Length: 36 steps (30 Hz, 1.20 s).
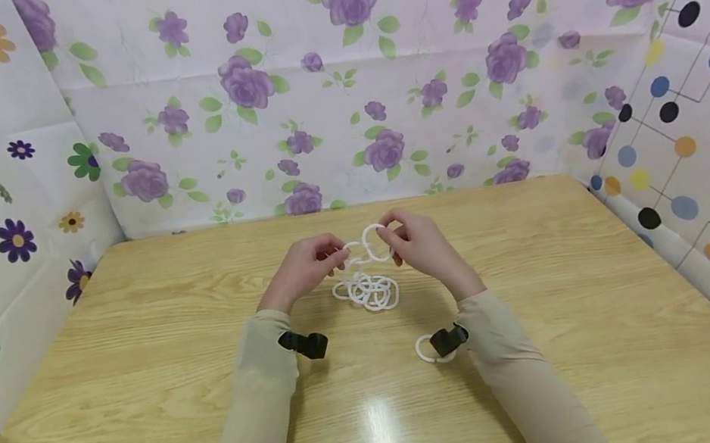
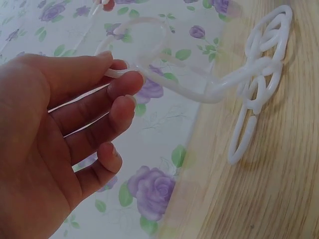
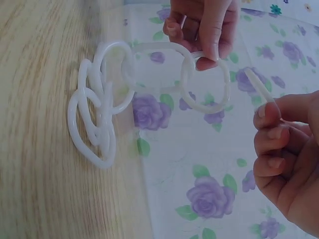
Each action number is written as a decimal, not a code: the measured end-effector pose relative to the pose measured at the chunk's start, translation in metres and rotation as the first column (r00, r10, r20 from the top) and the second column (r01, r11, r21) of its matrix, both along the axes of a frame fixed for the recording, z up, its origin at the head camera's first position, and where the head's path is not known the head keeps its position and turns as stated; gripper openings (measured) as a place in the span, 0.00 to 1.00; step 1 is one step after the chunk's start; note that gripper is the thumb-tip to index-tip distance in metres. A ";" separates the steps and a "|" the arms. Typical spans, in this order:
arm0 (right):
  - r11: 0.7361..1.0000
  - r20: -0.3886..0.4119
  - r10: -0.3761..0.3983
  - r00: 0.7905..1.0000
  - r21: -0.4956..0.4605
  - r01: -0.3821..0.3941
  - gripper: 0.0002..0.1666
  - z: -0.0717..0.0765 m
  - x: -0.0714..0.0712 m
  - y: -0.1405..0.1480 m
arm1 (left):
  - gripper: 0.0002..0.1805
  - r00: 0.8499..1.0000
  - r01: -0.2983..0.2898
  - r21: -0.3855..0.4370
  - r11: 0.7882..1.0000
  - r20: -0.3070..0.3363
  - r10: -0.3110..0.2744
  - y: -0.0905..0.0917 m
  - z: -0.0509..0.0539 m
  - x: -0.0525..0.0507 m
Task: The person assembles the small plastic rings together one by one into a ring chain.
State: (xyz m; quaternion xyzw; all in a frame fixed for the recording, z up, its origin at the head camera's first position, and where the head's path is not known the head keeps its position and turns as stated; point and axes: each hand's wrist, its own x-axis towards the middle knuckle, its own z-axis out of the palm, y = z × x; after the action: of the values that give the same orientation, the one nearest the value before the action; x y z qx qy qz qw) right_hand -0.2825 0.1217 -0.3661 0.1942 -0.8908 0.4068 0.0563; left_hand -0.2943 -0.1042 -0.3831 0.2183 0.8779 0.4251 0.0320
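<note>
My left hand [image 1: 304, 267] pinches a white plastic ring [image 3: 209, 108] between thumb and forefinger. This ring is the end link of a white chain [image 1: 375, 302], whose other links lie heaped on the table below the hands. Just to the right, my right hand [image 1: 422, 243] pinches a separate white ring [image 1: 365, 244] by its edge. In the right wrist view that ring [image 3: 258, 84] appears nearly edge-on, with a gap between it and the left hand's ring. From the left wrist view, the raised links slope from the left fingers down to the heap.
Another loose white ring [image 1: 422, 353] lies on the wooden table [image 1: 148, 405], partly hidden by the black wrist camera [image 1: 445, 340] on the right arm. Behind the table hangs a flowered sheet [image 1: 327, 126]; patterned sheets also stand at left and right.
</note>
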 end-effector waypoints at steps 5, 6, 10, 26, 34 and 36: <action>0.997 -0.005 -0.066 0.998 -0.038 0.066 0.14 -0.001 -0.001 0.000 | 0.12 1.000 0.025 -0.019 1.000 -0.013 -0.025 0.002 0.003 0.002; 0.996 -0.007 -0.078 0.997 -0.039 0.077 0.14 -0.001 -0.001 0.000 | 0.12 0.999 0.027 -0.021 0.999 -0.019 -0.028 0.003 0.003 0.002; 0.994 -0.006 -0.109 0.994 -0.031 0.108 0.13 -0.002 -0.001 0.000 | 0.11 0.998 0.044 -0.026 0.999 -0.035 -0.045 0.005 0.004 0.003; 0.994 0.012 -0.095 0.995 -0.048 0.095 0.11 -0.006 -0.003 -0.001 | 0.09 0.991 0.080 -0.063 0.995 -0.102 -0.086 0.012 0.003 0.005; 0.996 0.048 -0.071 0.996 -0.058 0.074 0.11 -0.004 -0.003 -0.001 | 0.11 0.991 0.111 -0.040 0.993 -0.067 -0.113 0.012 0.004 0.004; 0.994 0.068 -0.064 0.996 -0.079 0.070 0.11 -0.005 -0.004 0.000 | 0.12 0.992 0.112 -0.034 0.993 -0.058 -0.114 0.012 0.004 0.004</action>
State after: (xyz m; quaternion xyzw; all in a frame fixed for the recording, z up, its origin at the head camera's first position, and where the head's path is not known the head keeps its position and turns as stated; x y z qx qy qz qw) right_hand -0.2864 0.1215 -0.3709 0.1484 -0.8809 0.4469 0.0489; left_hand -0.2899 -0.0918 -0.3792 0.2797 0.8711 0.4024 0.0332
